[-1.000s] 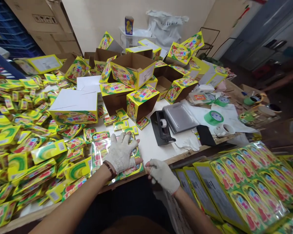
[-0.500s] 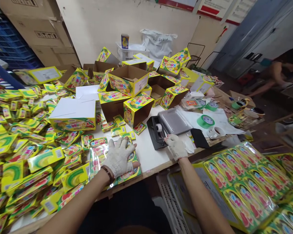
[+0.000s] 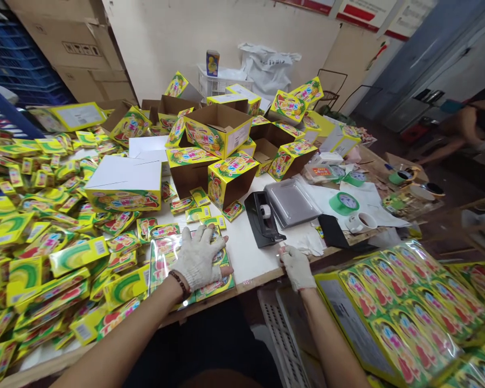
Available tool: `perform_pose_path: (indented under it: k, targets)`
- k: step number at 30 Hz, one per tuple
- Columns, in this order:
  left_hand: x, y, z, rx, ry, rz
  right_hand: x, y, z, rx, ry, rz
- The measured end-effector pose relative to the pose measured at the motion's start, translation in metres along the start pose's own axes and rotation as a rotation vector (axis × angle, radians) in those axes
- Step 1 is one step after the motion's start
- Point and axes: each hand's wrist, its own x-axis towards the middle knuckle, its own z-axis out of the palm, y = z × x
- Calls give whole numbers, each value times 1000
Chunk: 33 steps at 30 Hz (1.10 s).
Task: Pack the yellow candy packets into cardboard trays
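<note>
My left hand (image 3: 198, 260), in a white knit glove, lies flat with fingers spread on a clear-wrapped pack of small colourful boxes (image 3: 217, 284) near the front edge of the white table (image 3: 248, 256). My gloved right hand (image 3: 297, 265) is at the table edge just in front of the black tape dispenser (image 3: 262, 218). Its fingers are pinched together, seemingly on a thin strip of clear tape that is hard to make out.
A heap of small yellow boxes (image 3: 44, 226) covers the left of the table. Open yellow cartons (image 3: 218, 129) stand behind. A metal tray (image 3: 291, 202), green tape roll (image 3: 343, 203) and cup (image 3: 361, 221) lie to the right. Wrapped packs (image 3: 408, 302) are stacked lower right. Another person (image 3: 469, 124) sits far right.
My right hand went from the table edge up to the tape dispenser, then drew back toward the edge with fingers pinched. My left hand stayed flat on the wrapped pack.
</note>
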Motion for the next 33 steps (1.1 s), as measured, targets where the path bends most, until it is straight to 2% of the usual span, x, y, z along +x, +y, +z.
perform_pose_path:
  k: [5, 8, 10, 14, 16, 18, 20, 23, 27, 30, 33]
  targets:
    - [-1, 2, -3, -15, -16, -13, -1, 8, -12, -37, -135, -20]
    - [-2, 2, -2, -27, -23, -22, -10, -4, -18, 137, -345, -99]
    - [-2, 2, 0, -32, -27, -27, -11, -24, -15, 274, -531, -208]
    - [-3, 0, 2, -27, -11, -25, 10, -79, 13, 243, -919, -385]
    - [-3, 0, 2, -35, -5, -10, 26, -98, 33, 170, -1068, -387]
    - [-3, 0, 1, -48, 4, 1, 40, -106, 52, 121, -1143, -358]
    - [-3, 0, 2, -50, 30, -13, 49, -104, 66, 112, -1169, -336]
    - [-2, -1, 3, -40, 45, -36, 51, -93, 78, 134, -1166, -280]
    - [0, -2, 6, -31, 35, -38, 31, -78, 82, 230, -1121, -164]
    - [0, 1, 5, -18, 45, -12, 5, -67, 90, 332, -1020, -47]
    - [-13, 2, 1, -4, 15, 167, -18, -59, 98, 332, -854, 114]
